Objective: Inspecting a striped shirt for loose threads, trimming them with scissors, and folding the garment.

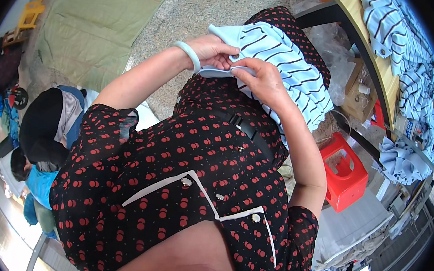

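Left hand (211, 50) and right hand (263, 83) both pinching plain edge (215, 73), probably collar, of light-blue, black-striped cloth garment (284, 56); its body lies right of left hand, partly hidden by right hand.

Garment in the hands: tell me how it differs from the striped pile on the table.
The garment lies over the lap; the pile lies on the table. The left hand and right hand hold the garment; neither touches the pile. Both are light blue with dark stripes.
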### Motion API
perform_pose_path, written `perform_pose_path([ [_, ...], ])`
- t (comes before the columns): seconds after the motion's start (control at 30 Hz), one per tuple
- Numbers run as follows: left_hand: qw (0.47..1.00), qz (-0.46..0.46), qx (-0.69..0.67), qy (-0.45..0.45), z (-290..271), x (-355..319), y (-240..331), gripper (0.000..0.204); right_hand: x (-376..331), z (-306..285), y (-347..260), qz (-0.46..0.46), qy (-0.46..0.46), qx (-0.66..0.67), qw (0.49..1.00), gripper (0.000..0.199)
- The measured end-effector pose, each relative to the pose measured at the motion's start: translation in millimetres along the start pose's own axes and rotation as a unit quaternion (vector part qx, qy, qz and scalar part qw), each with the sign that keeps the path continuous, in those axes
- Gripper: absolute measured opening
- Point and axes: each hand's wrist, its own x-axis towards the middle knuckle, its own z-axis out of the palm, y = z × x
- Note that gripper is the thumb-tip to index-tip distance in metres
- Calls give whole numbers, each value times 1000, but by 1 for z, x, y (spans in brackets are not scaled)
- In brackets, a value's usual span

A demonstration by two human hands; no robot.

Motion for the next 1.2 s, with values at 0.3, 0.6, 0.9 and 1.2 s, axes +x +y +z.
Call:
perform_pose_path([
  [0.3, 999, 15, 15, 42, 2, -6, -5, 18, 4, 6, 6, -80, 39, -87, 992, 12],
  [0.6, 990, 59, 78, 102, 11, 0, -14, 19, 6, 8, 5, -81, 65, -101, 989, 14],
  [0.9, 954, 133, -210, 166, 41, 3, -34, 15, 11, 21, 6, -10, 187, -67, 980, 16],
  [1.2, 954, 171, -179, 170, 33, 11, -46, 18, 10, 27, 15, -64, 231, -105, 965, 17],
])
